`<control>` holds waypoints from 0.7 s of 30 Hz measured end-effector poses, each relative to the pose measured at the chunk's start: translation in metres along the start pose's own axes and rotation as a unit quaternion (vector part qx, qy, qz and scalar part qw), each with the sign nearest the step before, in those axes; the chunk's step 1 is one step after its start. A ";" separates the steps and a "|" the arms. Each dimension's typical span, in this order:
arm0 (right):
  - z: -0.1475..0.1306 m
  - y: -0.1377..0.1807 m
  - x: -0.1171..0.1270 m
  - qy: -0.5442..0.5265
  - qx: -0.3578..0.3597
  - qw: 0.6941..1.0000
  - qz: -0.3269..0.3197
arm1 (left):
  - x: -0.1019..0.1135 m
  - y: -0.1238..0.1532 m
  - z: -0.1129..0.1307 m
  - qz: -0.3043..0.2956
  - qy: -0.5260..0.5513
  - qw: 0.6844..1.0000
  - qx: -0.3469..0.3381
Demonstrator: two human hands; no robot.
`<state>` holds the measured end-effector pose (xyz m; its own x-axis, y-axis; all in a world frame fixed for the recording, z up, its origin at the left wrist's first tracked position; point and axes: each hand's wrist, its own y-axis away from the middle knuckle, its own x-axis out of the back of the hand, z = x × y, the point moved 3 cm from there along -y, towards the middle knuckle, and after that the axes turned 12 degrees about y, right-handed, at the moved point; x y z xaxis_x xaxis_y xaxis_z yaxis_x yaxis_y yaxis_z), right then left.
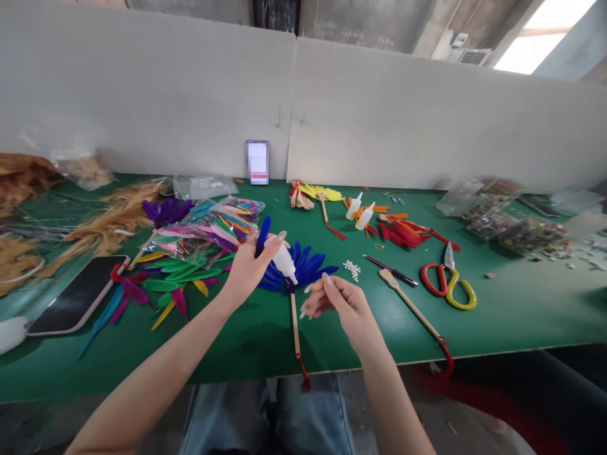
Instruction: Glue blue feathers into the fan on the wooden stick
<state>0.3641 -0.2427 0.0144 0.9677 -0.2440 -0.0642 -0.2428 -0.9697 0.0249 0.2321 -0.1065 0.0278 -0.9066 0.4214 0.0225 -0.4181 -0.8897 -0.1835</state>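
My left hand (pixel 249 268) is closed around a white squeeze bottle (pixel 283 259), its nozzle tilted down over a blue feather fan (pixel 308 264). A single blue feather (pixel 263 235) also sticks up from between the fingers of this hand. The fan lies on the table with its wooden handle (pixel 295 325) toward me, ending in a red tassel (pixel 306 381). Just right of the handle, my right hand (pixel 337 300) has its thumb and forefinger pressed together and the other fingers curled. Anything between those fingertips is too small to make out.
Small white beads (pixel 351 270), a dark pen-like tool (pixel 391 270), a bare wooden fan stick (pixel 412 304) and scissors (pixel 448 281) lie to the right. Two white bottles (pixel 360 213) are behind. Loose coloured feathers (pixel 184 275) and a phone (pixel 78 294) lie left on the green table (pixel 512 328).
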 end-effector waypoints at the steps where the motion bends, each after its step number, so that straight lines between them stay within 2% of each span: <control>1: 0.001 -0.001 0.000 -0.003 -0.007 1.000 -0.003 | 0.000 0.001 0.000 0.000 -0.001 1.000 0.003; 8: 0.005 0.002 0.002 0.034 0.002 0.999 0.034 | -0.003 0.007 -0.005 -0.012 0.010 0.999 0.032; 13: 0.003 0.003 0.001 0.073 0.038 0.996 0.033 | -0.003 0.005 0.003 -0.013 -0.002 1.000 0.002; 15: 0.003 0.001 0.004 0.113 0.054 0.990 0.060 | -0.003 0.005 0.008 -0.016 -0.013 1.000 -0.007; 18: 0.006 -0.004 0.011 0.238 0.062 0.961 0.127 | -0.005 0.006 0.011 -0.033 -0.045 0.998 -0.002; 21: 0.007 -0.014 0.012 0.385 0.096 0.912 0.108 | -0.010 0.008 0.013 -0.066 -0.095 0.993 -0.016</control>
<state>0.3787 -0.2318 0.0068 0.6395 -0.4222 0.6425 -0.3687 -0.9018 -0.2255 0.2369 -0.1206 0.0392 -0.8401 0.4897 0.2335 -0.5341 -0.8220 -0.1976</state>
